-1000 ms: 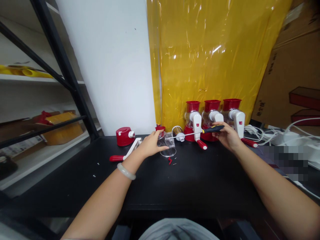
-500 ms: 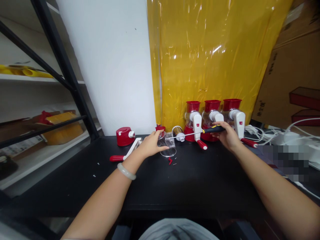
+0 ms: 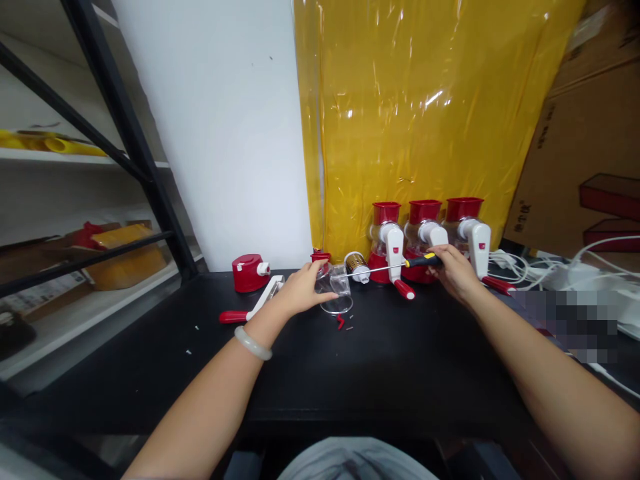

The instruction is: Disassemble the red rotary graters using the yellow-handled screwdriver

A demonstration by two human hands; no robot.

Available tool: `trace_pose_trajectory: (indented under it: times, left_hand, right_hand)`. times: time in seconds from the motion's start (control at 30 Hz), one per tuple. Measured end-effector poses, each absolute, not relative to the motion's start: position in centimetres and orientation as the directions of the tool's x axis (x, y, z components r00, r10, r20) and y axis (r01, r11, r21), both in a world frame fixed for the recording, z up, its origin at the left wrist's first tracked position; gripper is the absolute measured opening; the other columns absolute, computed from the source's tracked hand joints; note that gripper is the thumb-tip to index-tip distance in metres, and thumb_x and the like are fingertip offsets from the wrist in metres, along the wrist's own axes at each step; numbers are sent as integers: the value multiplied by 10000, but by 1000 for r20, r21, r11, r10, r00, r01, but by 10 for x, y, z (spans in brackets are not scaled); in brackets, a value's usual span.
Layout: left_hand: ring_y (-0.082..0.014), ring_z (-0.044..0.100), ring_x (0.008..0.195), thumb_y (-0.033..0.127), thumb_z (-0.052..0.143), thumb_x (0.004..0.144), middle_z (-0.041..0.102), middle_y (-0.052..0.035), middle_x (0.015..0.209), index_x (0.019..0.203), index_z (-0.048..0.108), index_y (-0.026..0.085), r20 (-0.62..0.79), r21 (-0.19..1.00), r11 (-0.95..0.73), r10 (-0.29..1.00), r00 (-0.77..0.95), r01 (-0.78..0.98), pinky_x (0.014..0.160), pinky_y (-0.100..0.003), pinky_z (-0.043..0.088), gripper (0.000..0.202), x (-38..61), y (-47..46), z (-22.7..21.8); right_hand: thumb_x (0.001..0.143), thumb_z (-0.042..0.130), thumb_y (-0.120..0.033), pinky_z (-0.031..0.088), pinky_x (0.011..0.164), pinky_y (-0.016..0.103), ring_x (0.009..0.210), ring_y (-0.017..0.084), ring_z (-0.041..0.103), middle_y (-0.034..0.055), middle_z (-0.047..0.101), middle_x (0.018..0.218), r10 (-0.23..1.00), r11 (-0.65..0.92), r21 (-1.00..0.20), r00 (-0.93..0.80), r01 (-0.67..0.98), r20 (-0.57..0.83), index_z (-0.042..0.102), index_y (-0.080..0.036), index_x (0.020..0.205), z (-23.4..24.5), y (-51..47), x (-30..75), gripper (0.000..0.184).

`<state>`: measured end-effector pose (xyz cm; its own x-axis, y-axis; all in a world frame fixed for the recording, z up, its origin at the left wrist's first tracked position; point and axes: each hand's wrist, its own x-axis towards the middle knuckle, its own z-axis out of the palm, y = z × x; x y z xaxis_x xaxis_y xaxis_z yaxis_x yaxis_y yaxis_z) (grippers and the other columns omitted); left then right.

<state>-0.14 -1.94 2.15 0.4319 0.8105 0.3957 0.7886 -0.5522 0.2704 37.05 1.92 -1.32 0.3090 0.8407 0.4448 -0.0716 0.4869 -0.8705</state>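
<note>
My left hand (image 3: 305, 288) is closed around a clear plastic grater body (image 3: 336, 301), which rests on the black table. In my right hand (image 3: 454, 270) is the black and yellow handle of a screwdriver (image 3: 420, 261). Its long metal shaft points left, and the tip reaches the clear body near my left fingers; the exact contact is too small to tell. Just in front of the body lie a small red part (image 3: 341, 322) and tiny screws (image 3: 349, 328). Left of my left hand is a white crank with a red handle (image 3: 234, 317). A grater drum (image 3: 357, 266) lies behind the shaft.
A red base (image 3: 248, 273) stands at the left rear. Three red and white rotary graters (image 3: 386, 240) line the back right. White cables (image 3: 550, 270) lie at the right edge, near a cardboard box (image 3: 575, 153). A black-framed shelf (image 3: 115, 113) rises at left.
My right hand's fingers have shifted on the screwdriver, and its handle has turned, showing more yellow. My left hand and the clear body have stayed in place.
</note>
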Motion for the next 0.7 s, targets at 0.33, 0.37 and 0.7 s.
trace_pose_trajectory:
  times: [0.33, 0.37, 0.7]
  left_hand:
    - [-363, 573, 1220, 606, 705, 759, 542, -167, 1388, 1453, 369, 203, 394, 276, -550, 813, 429, 788, 986, -479, 474, 870, -1, -20, 22]
    - [-363, 575, 1217, 607, 705, 759, 546, -167, 1382, 1452, 371, 204, 396, 278, -550, 812, 428, 787, 984, -481, 475, 868, -1, -19, 22]
    - [-343, 593, 1192, 595, 711, 758, 554, -159, 1366, 1435, 389, 208, 414, 285, -571, 798, 438, 770, 975, -462, 487, 844, -2, -18, 20]
  right_hand:
    - [541, 674, -236, 485, 504, 257, 628, 135, 559, -6, 585, 724, 904, 403, -858, 286, -318, 318, 658, -229, 765, -1, 6, 364, 224]
    - [527, 669, -224, 485, 510, 256, 635, 134, 555, -6, 582, 726, 906, 400, -855, 281, -329, 315, 661, -227, 757, 0, 4, 363, 230]
    - [513, 650, -163, 506, 595, 267, 725, 139, 546, -6, 594, 775, 925, 374, -830, 228, -415, 303, 676, -232, 756, 5, -3, 361, 254]
